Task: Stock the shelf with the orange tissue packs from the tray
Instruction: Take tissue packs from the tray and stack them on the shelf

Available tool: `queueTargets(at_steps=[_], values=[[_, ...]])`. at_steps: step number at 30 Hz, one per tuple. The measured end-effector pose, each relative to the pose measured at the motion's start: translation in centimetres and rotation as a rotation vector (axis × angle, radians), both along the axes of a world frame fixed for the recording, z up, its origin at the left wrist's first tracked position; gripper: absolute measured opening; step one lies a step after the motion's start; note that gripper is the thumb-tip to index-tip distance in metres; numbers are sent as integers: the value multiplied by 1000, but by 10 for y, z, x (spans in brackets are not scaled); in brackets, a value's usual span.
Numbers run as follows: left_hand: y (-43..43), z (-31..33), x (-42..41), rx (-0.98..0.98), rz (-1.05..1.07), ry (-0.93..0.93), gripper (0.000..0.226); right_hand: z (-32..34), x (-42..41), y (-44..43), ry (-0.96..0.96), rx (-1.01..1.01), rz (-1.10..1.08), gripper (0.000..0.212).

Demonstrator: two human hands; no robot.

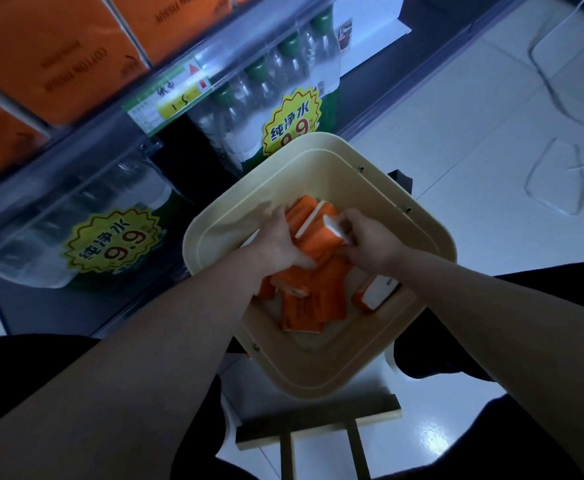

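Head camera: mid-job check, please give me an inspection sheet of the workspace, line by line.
Surface: cream tray, above a wooden frame on the white tiled floor.
Job's things: orange tissue packs piled loosely in the tray; larger orange packs on the shelf above.
Clutter: nothing seen.
Hands: left hand lies on the pile, grip too blurred to tell; right hand pinches one pack at its white end.
Cables: white cable looped on the floor, on the right.
Surroundings: bottled-water multipacks with yellow 9.9 stickers below the shelf; price label on its edge.
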State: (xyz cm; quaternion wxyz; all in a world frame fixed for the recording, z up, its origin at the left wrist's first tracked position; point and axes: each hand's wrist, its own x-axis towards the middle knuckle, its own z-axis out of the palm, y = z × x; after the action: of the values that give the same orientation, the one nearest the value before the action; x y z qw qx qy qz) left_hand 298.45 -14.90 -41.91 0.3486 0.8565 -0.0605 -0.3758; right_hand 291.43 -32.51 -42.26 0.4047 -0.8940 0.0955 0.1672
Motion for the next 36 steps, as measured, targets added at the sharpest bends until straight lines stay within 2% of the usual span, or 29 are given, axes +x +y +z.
queueTargets(at_steps=[3,4,7,9,12,14,17,19,28,33,36], values=[[9,3,-4,7,-9,35,96,0,-1,-4,98,21,-13,45],[10,0,-4,6,-28,3,89,0,-2,-5,118,-3,15,47],[8,-3,-5,72,-129,-131,100,5,-1,0,81,-63,63,59],[5,-2,-8,62,-132,-147,101,12,0,7,25,-178,165,65],[1,-8,-9,53,-119,-105,96,22,2,12,27,-553,366,44],[0,-13,-8,124,-159,-123,74,25,1,8,56,-711,358,40],[-6,-22,-12,289,-174,-120,35,22,-6,-3,61,-781,291,38],[-12,-35,-18,344,-184,-74,25,15,-11,-8,59,-797,284,30],[-29,-114,-62,506,-232,62,37,-20,-21,-19,85,-773,281,32],[-31,-126,-79,540,-139,34,51,-23,-18,-16,52,-756,277,33],[-33,-116,-75,480,-74,34,52,-19,-15,-14,30,-742,243,31]])
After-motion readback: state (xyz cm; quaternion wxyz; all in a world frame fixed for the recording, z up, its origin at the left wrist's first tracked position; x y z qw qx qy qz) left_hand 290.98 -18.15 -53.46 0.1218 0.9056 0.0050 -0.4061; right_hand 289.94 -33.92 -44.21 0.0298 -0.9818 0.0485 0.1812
